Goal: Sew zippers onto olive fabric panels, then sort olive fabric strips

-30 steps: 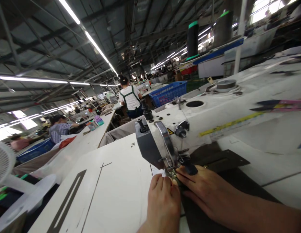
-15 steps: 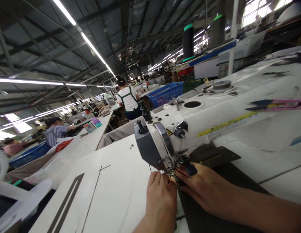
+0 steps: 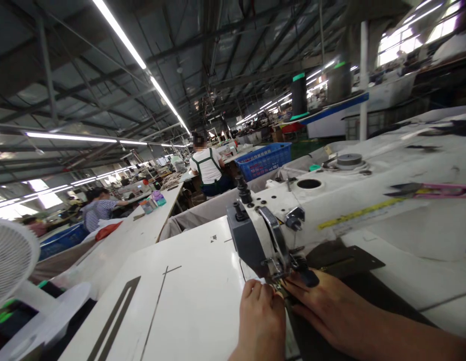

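A white sewing machine [image 3: 263, 220] with a grey front cover stands before me, its presser foot partly hidden by my fingers. My left hand [image 3: 263, 316] is closed just left of the needle area, fingers curled and thumb bent at the edge of a dark piece of fabric [image 3: 319, 341]. What lies between those fingertips is mostly covered. My right hand [image 3: 326, 306] rests on the fabric, its fingers stretched toward the presser foot and reaching partly under the machine head. A flat dark template plate [image 3: 353, 261] with a slot lies behind the right hand.
Pink-handled thread snips [image 3: 443, 190] and a yellow measuring tape strip [image 3: 360, 213] lie on the machine arm. A slotted dark strip [image 3: 114, 321] is on the white table [image 3: 195, 281]. A white fan [image 3: 14, 265] stands left. Co-workers sit ahead beside a blue basket [image 3: 265, 161].
My view has shifted, so the machine and both hands appear farther right and slightly lower. The hands keep nearly the same place at the presser foot.
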{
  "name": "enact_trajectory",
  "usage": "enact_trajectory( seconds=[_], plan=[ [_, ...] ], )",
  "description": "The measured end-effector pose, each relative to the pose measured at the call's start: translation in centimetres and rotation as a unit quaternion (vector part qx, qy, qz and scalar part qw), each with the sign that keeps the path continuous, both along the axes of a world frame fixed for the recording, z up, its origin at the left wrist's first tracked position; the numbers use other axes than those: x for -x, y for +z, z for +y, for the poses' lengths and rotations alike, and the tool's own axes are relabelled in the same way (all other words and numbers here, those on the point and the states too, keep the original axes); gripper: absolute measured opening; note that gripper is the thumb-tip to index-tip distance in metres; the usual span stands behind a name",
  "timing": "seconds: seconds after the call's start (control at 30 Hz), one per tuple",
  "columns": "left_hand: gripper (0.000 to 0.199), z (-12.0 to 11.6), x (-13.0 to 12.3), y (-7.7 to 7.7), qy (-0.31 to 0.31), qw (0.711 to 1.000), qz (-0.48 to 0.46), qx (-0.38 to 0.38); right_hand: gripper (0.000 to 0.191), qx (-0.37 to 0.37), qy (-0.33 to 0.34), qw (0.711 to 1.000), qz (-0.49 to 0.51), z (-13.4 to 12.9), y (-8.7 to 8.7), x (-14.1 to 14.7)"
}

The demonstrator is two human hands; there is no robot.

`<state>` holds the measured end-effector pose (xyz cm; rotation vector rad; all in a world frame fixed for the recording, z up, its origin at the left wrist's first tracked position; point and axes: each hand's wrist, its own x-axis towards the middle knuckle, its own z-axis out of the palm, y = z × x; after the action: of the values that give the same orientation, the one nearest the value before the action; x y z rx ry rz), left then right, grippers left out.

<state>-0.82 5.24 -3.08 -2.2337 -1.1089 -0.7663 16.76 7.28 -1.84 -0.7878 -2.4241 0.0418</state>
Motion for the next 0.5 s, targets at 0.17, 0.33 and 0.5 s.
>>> enact_trajectory(
  seconds=[0.17,0.33,0.5],
  plan=[
    [0.023,0.3,-0.3,-0.3,0.003,0.999,-0.003,-0.042,0.037,-0.015,0.003,1.000,0.009,0.3,-0.2,0.1],
    [0.028,1.0,-0.5,-1.1,-0.019,0.994,-0.026,-0.108,0.036,-0.028,0.007,0.999,0.021,0.3,0.8,0.6],
    [0.019,1.1,0.1,-0.9,-0.015,0.997,-0.022,-0.066,0.039,-0.022,0.002,1.000,-0.019,0.9,1.0,-0.6]
  ],
)
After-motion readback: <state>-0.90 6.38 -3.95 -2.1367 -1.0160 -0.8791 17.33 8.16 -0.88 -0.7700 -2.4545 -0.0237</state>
